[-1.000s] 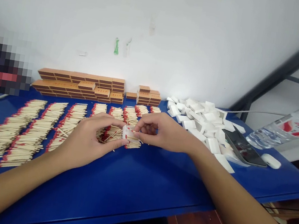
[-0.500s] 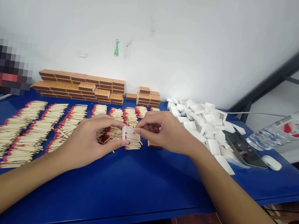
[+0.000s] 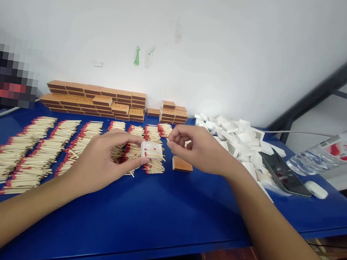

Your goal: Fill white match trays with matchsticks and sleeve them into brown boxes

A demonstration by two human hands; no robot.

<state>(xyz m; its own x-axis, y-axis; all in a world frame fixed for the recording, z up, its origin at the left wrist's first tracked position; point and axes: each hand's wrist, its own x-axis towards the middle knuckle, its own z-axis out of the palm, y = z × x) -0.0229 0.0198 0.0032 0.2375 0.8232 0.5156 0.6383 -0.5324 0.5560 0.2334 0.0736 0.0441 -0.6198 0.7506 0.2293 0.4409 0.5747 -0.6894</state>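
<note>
My left hand holds a small white matchbox tray between thumb and fingers. A few matches with red heads lie in the tray. Just to its right, my right hand is closed in a pinch, apart from the tray. A tiny pale tip shows at its fingertips, too small to name. Under and around the tray lie piles of red-headed matches. An orange-brown matchbox rests on the table below my right hand.
Long rows of matches cover the blue table's left side. Stacked matchboxes line the wall, with a smaller stack beside them. White trays are heaped at right, near a phone, a white case and a water bottle.
My right hand has drawn back to the right from the tray, uncovering more of the tray and of the orange matchbox. My left hand keeps hold of the tray, almost in place.
</note>
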